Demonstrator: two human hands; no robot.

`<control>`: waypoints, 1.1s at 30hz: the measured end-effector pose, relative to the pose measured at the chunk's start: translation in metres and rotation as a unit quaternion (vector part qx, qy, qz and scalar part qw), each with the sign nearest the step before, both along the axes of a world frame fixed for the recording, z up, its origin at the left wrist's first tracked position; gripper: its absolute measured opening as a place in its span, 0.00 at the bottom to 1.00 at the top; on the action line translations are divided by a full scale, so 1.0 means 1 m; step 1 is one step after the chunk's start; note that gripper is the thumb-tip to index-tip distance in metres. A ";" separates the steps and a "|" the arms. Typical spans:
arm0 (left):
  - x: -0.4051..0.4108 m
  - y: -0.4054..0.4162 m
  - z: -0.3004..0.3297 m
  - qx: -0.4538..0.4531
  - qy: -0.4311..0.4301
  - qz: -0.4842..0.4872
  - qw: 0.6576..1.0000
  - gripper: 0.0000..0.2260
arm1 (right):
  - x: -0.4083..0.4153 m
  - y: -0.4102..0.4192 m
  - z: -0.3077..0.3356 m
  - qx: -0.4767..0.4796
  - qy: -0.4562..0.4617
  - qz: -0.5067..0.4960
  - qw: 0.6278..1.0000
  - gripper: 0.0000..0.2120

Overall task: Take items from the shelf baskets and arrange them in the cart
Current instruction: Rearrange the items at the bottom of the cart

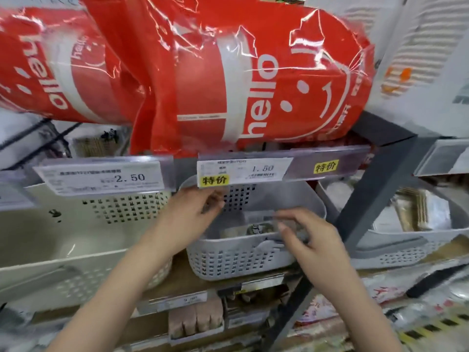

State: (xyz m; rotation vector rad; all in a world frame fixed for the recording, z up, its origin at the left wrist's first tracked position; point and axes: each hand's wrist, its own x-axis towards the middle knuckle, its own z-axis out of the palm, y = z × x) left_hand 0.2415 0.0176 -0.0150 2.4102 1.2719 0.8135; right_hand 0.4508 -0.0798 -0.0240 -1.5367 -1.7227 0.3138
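Two hands reach into a grey basket on a crowded shop shelf.

The shelf (380, 138), a dark metal frame with price strips, carries red "hello" packs (228, 80) at 12 o'clock and a price tag (243, 171) reading 1.50 just above the grey basket (236, 260). The left hand (187, 214) is over the basket's far left rim, fingers curled; whether it grips anything cannot be told through blur. The right hand (309, 240) is at the near right rim, pinching a small packet (291, 224). More packets (256, 228) lie inside. A cream basket (76, 255) sits at 9 o'clock, another grey one (396, 250) at 3 o'clock.
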 end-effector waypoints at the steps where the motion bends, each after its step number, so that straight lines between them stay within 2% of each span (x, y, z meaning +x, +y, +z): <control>1: 0.002 0.005 -0.001 -0.004 0.025 0.010 1.000 0.12 | 0.004 0.015 0.002 -0.018 -0.011 0.007 1.000 0.09; 5: 0.005 0.019 -0.010 -0.011 0.073 0.057 0.996 0.14 | 0.018 0.069 0.005 -0.133 -0.042 -0.008 0.990 0.08; 7: 0.006 0.024 -0.014 -0.020 0.073 0.082 0.994 0.16 | 0.020 0.091 0.003 -0.163 -0.071 -0.054 0.983 0.09; 9: 0.005 0.031 -0.019 -0.032 0.084 0.089 0.992 0.16 | 0.021 0.118 -0.004 -0.191 -0.073 -0.048 0.978 0.11; 10: 0.005 0.036 -0.022 -0.045 0.086 0.084 0.992 0.15 | 0.019 0.132 -0.011 -0.236 -0.055 -0.018 0.970 0.13; 12: 0.002 0.048 -0.030 -0.067 0.082 0.057 0.993 0.12 | 0.016 0.159 -0.032 -0.363 -0.021 0.042 0.931 0.17; 14: 0.002 0.050 -0.032 -0.078 0.087 0.040 0.992 0.07 | 0.018 0.176 -0.053 -0.427 -0.004 0.033 0.904 0.18; 16: 0.004 0.050 -0.029 -0.012 0.062 0.040 0.997 0.04 | 0.025 0.183 -0.070 -0.430 -0.025 0.024 0.902 0.16; 18: 0.007 0.047 -0.029 0.069 0.118 0.042 0.990 0.04 | 0.028 0.189 -0.075 -0.426 -0.107 0.024 0.898 0.19; 19: 0.007 0.048 -0.030 0.078 0.146 0.037 0.986 0.03 | 0.028 0.191 -0.075 -0.421 -0.144 0.022 0.895 0.20; 23: 0.006 0.053 -0.035 0.044 0.182 0.031 0.982 0.09 | 0.023 0.192 -0.073 -0.418 -0.201 0.017 0.885 0.22; 27: 0.007 0.054 -0.034 0.026 0.239 -0.002 0.971 0.02 | 0.020 0.191 -0.071 -0.420 -0.227 0.014 0.878 0.26; 29: 0.010 0.060 -0.033 0.013 0.292 -0.013 0.956 0.07 | 0.020 0.192 -0.072 -0.426 -0.220 0.016 0.878 0.27; 33: 0.031 0.085 -0.039 -0.113 0.390 -0.017 0.914 0.07 | 0.019 0.193 -0.072 -0.436 -0.199 0.017 0.877 0.26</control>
